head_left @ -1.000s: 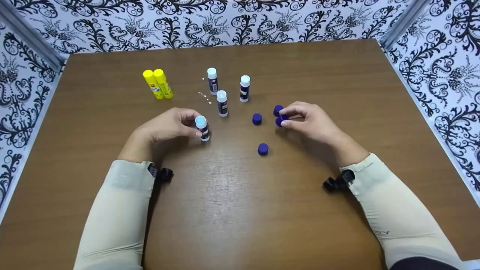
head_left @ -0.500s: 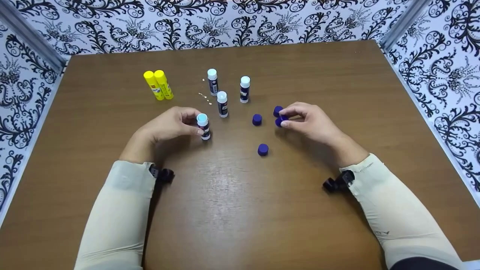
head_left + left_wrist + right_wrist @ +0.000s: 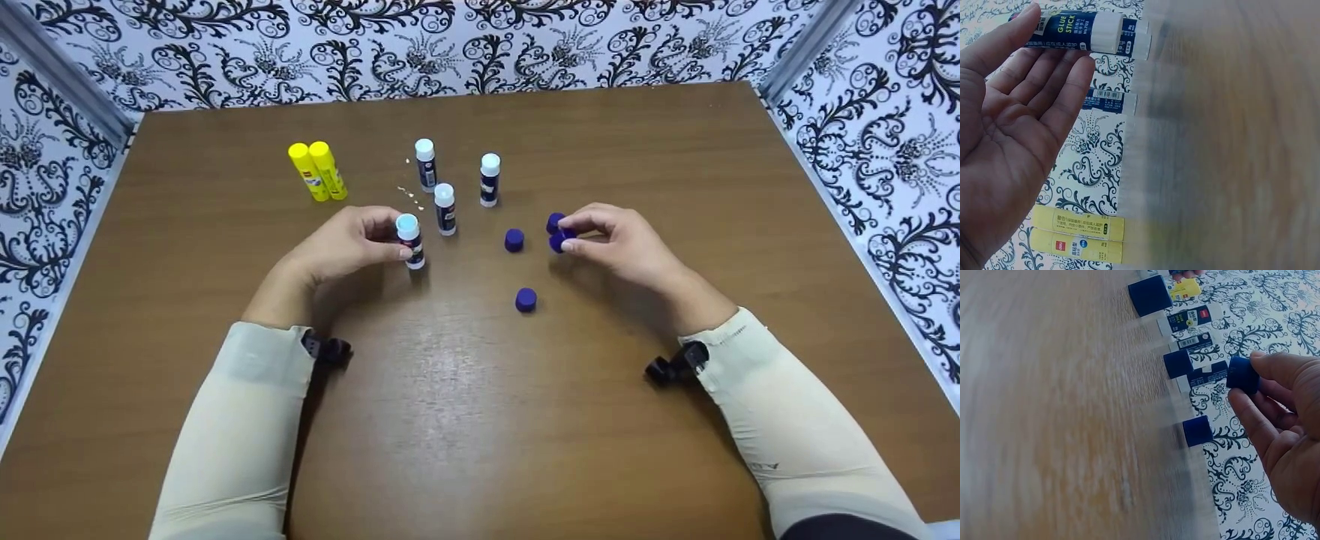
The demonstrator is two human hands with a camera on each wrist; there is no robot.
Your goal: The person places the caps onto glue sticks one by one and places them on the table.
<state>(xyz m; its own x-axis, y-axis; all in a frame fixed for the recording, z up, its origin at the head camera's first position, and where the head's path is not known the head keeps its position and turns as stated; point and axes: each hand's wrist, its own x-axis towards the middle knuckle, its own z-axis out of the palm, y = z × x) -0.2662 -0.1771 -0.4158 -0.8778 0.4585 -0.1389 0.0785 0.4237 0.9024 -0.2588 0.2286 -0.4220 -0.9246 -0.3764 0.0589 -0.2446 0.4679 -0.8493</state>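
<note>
My left hand [image 3: 349,244] holds a dark blue glue stick [image 3: 412,244] upright between thumb and fingers, its white top uncovered. In the left wrist view that glue stick [image 3: 1067,31] shows its label, and its lower end looks just off the table. My right hand [image 3: 622,240] pinches a blue glue stick cap [image 3: 1243,374] between thumb and finger, raised above the table. Behind it sits another blue cap [image 3: 555,222]. Two more, a blue cap [image 3: 514,240] and a nearer blue cap [image 3: 526,300], lie on the table between the hands.
Three capless glue sticks stand upright beyond the hands: a far one [image 3: 426,165], a nearer one [image 3: 445,210] and a right one [image 3: 489,180]. Two yellow glue sticks [image 3: 318,171] stand together at the far left. Small white crumbs [image 3: 411,196] dot the wooden table [image 3: 442,420].
My left hand has moved slightly away from me and to the right, carrying the glue stick. My right hand stays almost still, with the cap in its fingers.
</note>
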